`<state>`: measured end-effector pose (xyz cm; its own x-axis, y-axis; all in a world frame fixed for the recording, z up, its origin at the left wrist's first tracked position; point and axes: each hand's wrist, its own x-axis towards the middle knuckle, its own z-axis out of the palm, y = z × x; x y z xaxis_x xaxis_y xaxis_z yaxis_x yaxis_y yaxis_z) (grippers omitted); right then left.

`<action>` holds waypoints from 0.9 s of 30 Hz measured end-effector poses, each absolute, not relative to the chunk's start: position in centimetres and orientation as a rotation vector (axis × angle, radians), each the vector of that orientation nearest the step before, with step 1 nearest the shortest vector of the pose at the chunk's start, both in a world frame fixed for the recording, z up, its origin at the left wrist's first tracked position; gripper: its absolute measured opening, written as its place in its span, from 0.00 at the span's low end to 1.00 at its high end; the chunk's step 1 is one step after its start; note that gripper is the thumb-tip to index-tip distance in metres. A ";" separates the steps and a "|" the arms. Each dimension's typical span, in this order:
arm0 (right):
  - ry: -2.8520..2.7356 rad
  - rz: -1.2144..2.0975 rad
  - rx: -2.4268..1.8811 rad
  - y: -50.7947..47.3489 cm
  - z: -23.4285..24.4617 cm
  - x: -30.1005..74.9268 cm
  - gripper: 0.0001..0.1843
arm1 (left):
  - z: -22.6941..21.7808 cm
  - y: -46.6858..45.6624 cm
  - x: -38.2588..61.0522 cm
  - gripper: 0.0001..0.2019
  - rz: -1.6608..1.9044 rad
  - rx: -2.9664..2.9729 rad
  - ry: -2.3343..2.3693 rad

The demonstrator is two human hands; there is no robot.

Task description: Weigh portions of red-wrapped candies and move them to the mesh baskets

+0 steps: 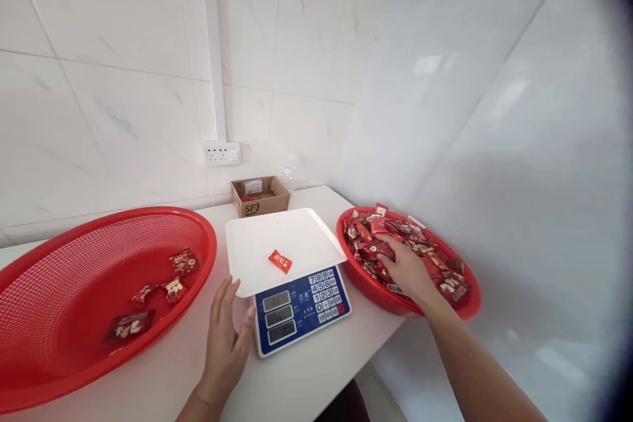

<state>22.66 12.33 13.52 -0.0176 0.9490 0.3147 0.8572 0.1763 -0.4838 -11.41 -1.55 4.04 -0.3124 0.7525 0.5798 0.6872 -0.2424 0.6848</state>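
A white-topped electronic scale (pixel 301 306) with a blue keypad panel stands on the table. One small red wrapped candy (pixel 280 261) lies on its white weighing pan (pixel 291 231). Beside the pan's near left corner is my left hand (pixel 228 336), open with fingers apart and nothing in it. My right hand (pixel 406 271) reaches into the red basket (pixel 368 298) on the right, heaped with wrapped candies (pixel 420 247). Its thumb and fingers close around a dark red candy packet (pixel 384 248) on top of the pile; the fingertips are partly hidden among the wrappers.
A larger red mesh basket (pixel 64 264) on the left holds several red packets. Behind the scale stand a small open cardboard box (pixel 262 201) and a clear plastic bottle (pixel 288 175). Tiled walls close off the back and right of the white table (pixel 306 379).
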 end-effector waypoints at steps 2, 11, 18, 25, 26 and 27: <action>-1.866 0.281 -1.586 12.3 14.3 20.5 0.25 | 4.1 -1.6 -11.4 0.21 1.621 1.810 1.893; -2.189 0.546 -1.150 12.8 13.0 8.6 0.28 | 4.6 -2.0 -11.6 0.23 1.593 1.835 1.878; -2.399 0.561 -1.054 11.6 12.0 7.3 0.24 | 4.3 -1.9 -11.8 0.20 1.580 1.860 1.855; -2.234 0.170 -1.429 11.8 14.5 17.0 0.30 | 4.3 -1.5 -11.9 0.23 1.619 1.816 1.816; -2.183 0.064 -1.537 11.9 14.5 19.1 0.30 | 4.4 -1.5 -11.9 0.23 1.620 1.800 1.814; -2.129 -0.046 -1.683 11.9 14.3 21.3 0.30 | 4.5 -1.5 -11.8 0.23 1.623 1.787 1.812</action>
<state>21.29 11.92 14.35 -0.1754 0.9220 0.3453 0.9359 0.2650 -0.2320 -11.83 -1.55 4.47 -0.2940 0.7743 0.5604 0.6420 -0.2744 0.7159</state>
